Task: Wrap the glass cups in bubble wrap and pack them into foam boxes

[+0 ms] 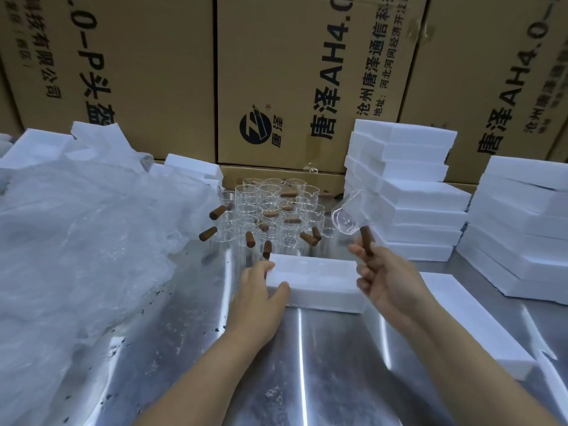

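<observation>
An open white foam box (316,279) lies on the steel table in front of me. My left hand (261,295) grips its left end, thumb on the near side and fingers over the top edge. My right hand (384,273) holds a clear glass cup (349,215) by its brown wooden handle, tilted in the air above the box's right end. Several more glass cups with wooden handles (270,219) stand clustered behind the box. A large heap of bubble wrap (76,241) covers the left of the table.
Stacks of white foam boxes (405,192) rise at the right, with another stack (522,226) further right. A flat foam lid (470,321) lies by my right forearm. Cardboard cartons (292,72) wall off the back. More foam pieces (40,146) sit behind the bubble wrap.
</observation>
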